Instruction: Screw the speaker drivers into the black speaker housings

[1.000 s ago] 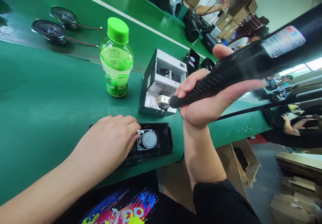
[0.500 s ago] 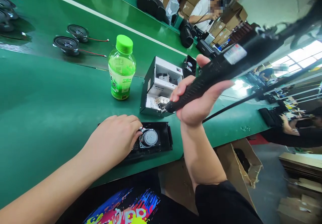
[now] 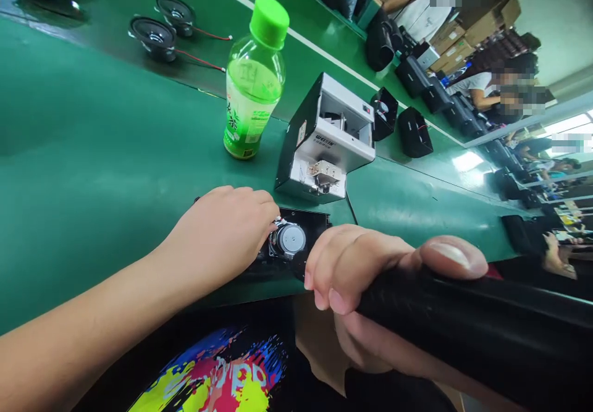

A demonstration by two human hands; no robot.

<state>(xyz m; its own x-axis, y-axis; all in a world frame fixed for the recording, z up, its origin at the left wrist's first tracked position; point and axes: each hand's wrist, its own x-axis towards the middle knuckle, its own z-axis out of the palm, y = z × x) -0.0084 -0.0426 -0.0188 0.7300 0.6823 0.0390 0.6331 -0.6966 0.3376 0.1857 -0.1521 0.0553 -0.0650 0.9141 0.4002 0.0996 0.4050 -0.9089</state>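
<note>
My left hand (image 3: 222, 233) lies palm down on a black speaker housing (image 3: 315, 222) at the near edge of the green bench, fingers curled against the silver speaker driver (image 3: 290, 239) set in it. My right hand (image 3: 365, 270) is wrapped round the thick black body of an electric screwdriver (image 3: 486, 332), which fills the lower right of the view; its tip is hidden behind my fingers, close to the housing. Just behind the housing stands a white and black screw feeder box (image 3: 331, 137).
A green-capped bottle of green tea (image 3: 252, 81) stands left of the feeder. Two loose speaker drivers (image 3: 155, 32) with red wires lie further back on the belt. Black speaker boxes (image 3: 414, 131) sit behind the feeder. Other people sit at the bench's far right.
My right hand has brought the screwdriver down from the feeder's outlet to the speaker housing, close to the camera. My left hand has stayed on the housing.
</note>
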